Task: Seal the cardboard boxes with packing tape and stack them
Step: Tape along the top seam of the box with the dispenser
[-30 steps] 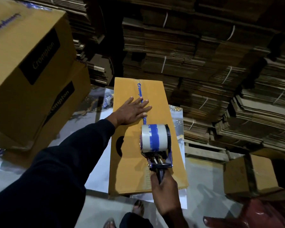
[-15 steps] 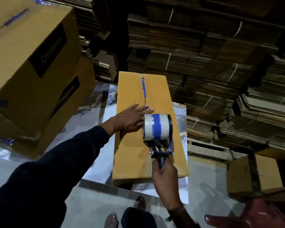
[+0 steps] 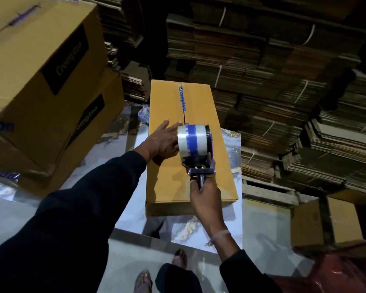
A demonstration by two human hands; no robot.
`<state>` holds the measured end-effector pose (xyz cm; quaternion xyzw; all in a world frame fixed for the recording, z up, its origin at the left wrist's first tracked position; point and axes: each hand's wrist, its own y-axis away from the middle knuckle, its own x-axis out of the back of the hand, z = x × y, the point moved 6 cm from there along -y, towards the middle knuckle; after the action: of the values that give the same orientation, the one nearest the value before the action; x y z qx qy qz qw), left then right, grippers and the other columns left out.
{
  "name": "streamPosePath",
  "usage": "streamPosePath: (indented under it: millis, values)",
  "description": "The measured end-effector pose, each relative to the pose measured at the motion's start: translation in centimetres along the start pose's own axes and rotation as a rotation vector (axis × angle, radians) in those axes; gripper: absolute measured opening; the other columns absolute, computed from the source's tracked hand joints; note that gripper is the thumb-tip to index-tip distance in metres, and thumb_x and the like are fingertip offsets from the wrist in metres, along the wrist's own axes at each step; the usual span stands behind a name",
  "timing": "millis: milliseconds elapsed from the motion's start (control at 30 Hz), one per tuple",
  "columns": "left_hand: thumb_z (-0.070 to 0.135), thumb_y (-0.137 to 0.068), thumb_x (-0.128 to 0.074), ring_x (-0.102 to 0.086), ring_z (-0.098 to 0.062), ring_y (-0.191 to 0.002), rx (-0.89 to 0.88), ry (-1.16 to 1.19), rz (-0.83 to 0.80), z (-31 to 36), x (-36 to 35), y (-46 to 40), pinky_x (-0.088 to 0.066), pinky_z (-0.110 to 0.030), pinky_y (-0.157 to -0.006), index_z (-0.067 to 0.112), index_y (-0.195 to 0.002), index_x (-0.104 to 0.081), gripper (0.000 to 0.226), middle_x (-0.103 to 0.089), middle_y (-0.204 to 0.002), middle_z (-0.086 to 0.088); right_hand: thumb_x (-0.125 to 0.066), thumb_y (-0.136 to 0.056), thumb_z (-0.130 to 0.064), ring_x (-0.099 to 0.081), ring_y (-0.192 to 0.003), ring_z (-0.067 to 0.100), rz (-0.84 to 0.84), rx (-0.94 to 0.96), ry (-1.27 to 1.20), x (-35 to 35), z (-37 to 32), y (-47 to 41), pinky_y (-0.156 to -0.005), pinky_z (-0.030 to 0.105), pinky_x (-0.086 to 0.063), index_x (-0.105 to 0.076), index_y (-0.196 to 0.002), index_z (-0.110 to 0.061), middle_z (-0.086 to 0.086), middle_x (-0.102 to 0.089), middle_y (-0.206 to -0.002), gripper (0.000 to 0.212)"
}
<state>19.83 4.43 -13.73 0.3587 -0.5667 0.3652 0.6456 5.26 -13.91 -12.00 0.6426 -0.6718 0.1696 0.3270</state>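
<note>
A: Where's the box [image 3: 190, 144] from my fingers?

B: Right under both hands, on the floor. Its long axis and centre seam run straight away from us. Left hand [image 3: 164, 142] lies flat on the top, fingers straight, just left of the seam. Right hand [image 3: 205, 196] is clamped round the tape dispenser [image 3: 195, 152] handle, nearer us.

A: Room?

B: Near edge is just behind the right fingers; I'd say a straight pull is free. Stacked boxes [image 3: 40, 81] stand well left.
</note>
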Motion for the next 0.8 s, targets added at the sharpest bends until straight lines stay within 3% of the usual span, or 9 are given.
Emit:
streamPosePath:
  millis: [167, 300, 400, 467, 600, 667, 700, 800]
  values:
    - [0.043, -0.104, -0.05, 0.002, -0.022, -0.161, 0.003, 0.018, -0.01, 0.0, 0.0, -0.3, 0.004, -0.062, -0.125, 0.029, -0.16, -0.034, 0.06, -0.025, -0.17, 0.002, -0.056, -0.101, -0.031, -0.063, -0.087, 0.04, 0.004, 0.009, 0.033, 0.1, 0.2, 0.8, -0.071, 0.041, -0.051, -0.058, -0.095, -0.01, 0.016, -0.068, -0.091, 0.022]
    - [0.06, -0.104, -0.036, 0.003, -0.024, -0.161, 0.005, -0.024, -0.021, -0.4, -0.6, -0.7, 0.004, -0.069, -0.122, 0.038, -0.164, -0.014, 0.068, -0.006, -0.173, 0.011, -0.057, -0.102, -0.029, -0.061, -0.08, 0.035, -0.01, 0.015, -0.032, 0.7, 0.9, 3.2, -0.066, 0.04, -0.046, -0.057, -0.095, -0.012, 0.01, -0.064, -0.083, 0.018]
    - [0.063, -0.107, -0.021, 0.004, -0.024, -0.16, -0.001, -0.017, -0.004, -1.1, -1.3, -1.1, 0.007, -0.069, -0.122, 0.05, -0.162, -0.011, 0.057, -0.004, -0.173, 0.012, -0.058, -0.103, -0.027, -0.064, -0.089, 0.033, 0.003, 0.03, -0.046, 1.1, 2.4, 5.6, -0.067, 0.035, -0.041, -0.059, -0.105, -0.016, 0.01, -0.069, -0.094, 0.011]
    - [0.061, -0.108, -0.009, 0.004, -0.023, -0.16, -0.003, 0.01, 0.013, -1.1, -1.0, -0.9, 0.009, -0.068, -0.122, 0.053, -0.161, -0.011, 0.054, -0.003, -0.172, 0.013, -0.059, -0.102, -0.026, -0.065, -0.097, 0.033, 0.025, 0.013, -0.043, 1.2, 4.1, 7.4, -0.072, 0.036, -0.045, -0.062, -0.114, -0.016, 0.011, -0.072, -0.101, 0.016]
    - [0.062, -0.106, -0.003, 0.003, -0.024, -0.16, -0.006, 0.002, 0.018, -0.9, -1.1, -1.0, 0.008, -0.069, -0.121, 0.051, -0.161, -0.012, 0.057, -0.004, -0.172, 0.013, -0.065, -0.099, -0.028, -0.069, -0.091, 0.028, 0.064, -0.037, -0.061, 1.6, 6.4, 10.7, -0.071, 0.031, -0.043, -0.066, -0.117, -0.02, -0.004, -0.069, -0.081, 0.02]
    - [0.06, -0.109, -0.006, 0.003, -0.024, -0.161, 0.0, 0.003, 0.023, -0.8, -1.0, -0.8, 0.008, -0.069, -0.121, 0.049, -0.162, -0.013, 0.055, -0.005, -0.173, 0.011, -0.067, -0.099, -0.025, -0.065, -0.078, 0.018, 0.049, -0.063, -0.068, 1.5, 6.8, 11.3, -0.064, 0.024, -0.037, -0.065, -0.115, -0.026, -0.014, -0.06, -0.07, 0.017]
    - [0.058, -0.11, -0.008, 0.003, -0.024, -0.161, -0.001, 0.013, 0.026, -0.6, -0.8, -0.7, 0.007, -0.069, -0.121, 0.048, -0.162, -0.014, 0.054, -0.004, -0.173, 0.01, -0.067, -0.098, -0.023, -0.062, -0.07, 0.005, 0.043, -0.061, -0.085, 1.4, 6.9, 11.5, -0.062, 0.019, -0.038, -0.062, -0.112, -0.031, -0.018, -0.057, -0.069, 0.017]
    - [0.054, -0.112, -0.013, 0.009, -0.021, -0.16, -0.062, 0.038, 0.023, 0.4, -0.6, -0.3, 0.002, -0.063, -0.125, 0.041, -0.164, -0.012, 0.054, 0.001, -0.173, 0.008, -0.067, -0.098, -0.019, -0.059, -0.069, -0.015, 0.022, -0.076, -0.13, 1.3, 6.8, 11.4, -0.063, 0.006, -0.043, -0.056, -0.097, -0.043, -0.014, -0.061, -0.07, 0.026]
